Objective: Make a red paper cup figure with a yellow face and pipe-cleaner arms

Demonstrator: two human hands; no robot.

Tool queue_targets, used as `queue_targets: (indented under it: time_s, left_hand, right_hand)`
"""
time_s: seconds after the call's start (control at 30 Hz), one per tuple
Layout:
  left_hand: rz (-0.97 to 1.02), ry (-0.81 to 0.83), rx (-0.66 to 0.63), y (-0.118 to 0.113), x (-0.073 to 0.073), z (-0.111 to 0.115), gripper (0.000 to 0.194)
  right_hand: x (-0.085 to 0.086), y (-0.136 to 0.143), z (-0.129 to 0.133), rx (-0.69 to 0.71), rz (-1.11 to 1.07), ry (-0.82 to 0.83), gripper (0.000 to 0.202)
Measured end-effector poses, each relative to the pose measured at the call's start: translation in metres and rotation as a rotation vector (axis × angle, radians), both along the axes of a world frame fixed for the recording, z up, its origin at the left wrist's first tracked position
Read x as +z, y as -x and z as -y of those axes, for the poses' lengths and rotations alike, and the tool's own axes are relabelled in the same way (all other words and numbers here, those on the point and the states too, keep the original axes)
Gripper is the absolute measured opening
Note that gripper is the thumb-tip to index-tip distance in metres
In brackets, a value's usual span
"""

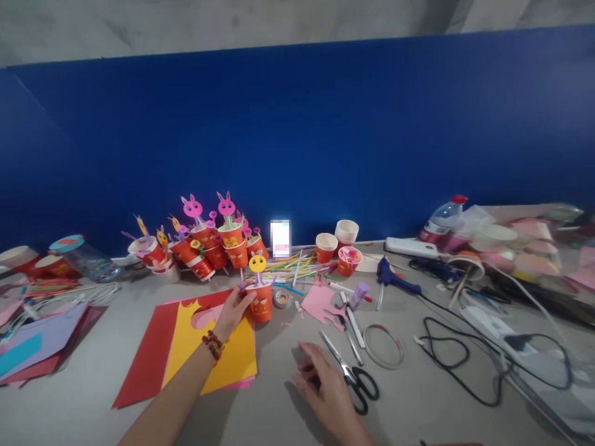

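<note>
A red paper cup stands on the table in front of me, with a yellow bunny face on a purple stem rising from it. My left hand, closed, grips the cup's left side, its thumb toward me. Lower down, my right hand hovers over the table with loosely curled, parted fingers and nothing in them. Just right of it lie the black-handled scissors, pointing away. Beneath my left forearm are yellow paper with cut-outs and red paper.
Several decorated cups crowd the back left. Pipe cleaners, a tape roll and cut pink paper lie mid-table. Rightward are a utility knife, a blue glue gun, its black cable and a bottle. A blue partition stands behind.
</note>
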State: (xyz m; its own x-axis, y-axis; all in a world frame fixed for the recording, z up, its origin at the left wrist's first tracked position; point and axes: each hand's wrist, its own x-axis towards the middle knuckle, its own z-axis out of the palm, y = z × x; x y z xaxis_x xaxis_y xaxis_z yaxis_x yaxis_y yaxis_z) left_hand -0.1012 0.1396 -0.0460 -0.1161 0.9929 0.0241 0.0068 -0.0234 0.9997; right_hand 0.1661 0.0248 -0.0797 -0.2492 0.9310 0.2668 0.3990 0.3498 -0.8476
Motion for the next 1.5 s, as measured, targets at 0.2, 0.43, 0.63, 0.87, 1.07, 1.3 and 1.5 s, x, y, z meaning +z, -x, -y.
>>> queue_targets:
  time_s: [0.2, 0.43, 0.63, 0.87, 1.07, 1.3, 1.5]
  left_hand:
    - [-0.008, 0.074, 0.044, 0.006, 0.004, -0.011, 0.058]
    - [-0.104, 0.117, 0.046, 0.011, 0.001, -0.027, 0.052]
    - [-0.187, 0.120, 0.036, 0.010, -0.007, -0.031, 0.049]
    - [-0.332, 0.090, 0.023, 0.007, -0.008, -0.024, 0.052]
    - [-0.604, -0.011, 0.053, 0.026, -0.001, 0.000, 0.048]
    - [-1.077, 0.046, -0.012, 0.057, 0.017, 0.040, 0.052]
    - [-1.314, 0.153, -0.069, 0.057, 0.028, 0.040, 0.038]
  right_hand:
    - [0.002, 0.000, 0.001, -0.005, 0.009, -0.026, 0.044]
    - [0.000, 0.001, -0.001, 0.001, 0.017, -0.050, 0.043]
    - [-0.001, 0.000, -0.001, 0.011, 0.024, -0.062, 0.043]
    - [0.001, 0.000, -0.001, 0.008, 0.035, -0.067, 0.040]
    - [0.004, 0.000, -0.001, 0.018, 0.051, -0.072, 0.040]
    - [0.006, 0.000, 0.000, 0.021, 0.049, -0.085, 0.039]
    - [0.006, 0.000, 0.001, 0.011, 0.037, -0.098, 0.040]
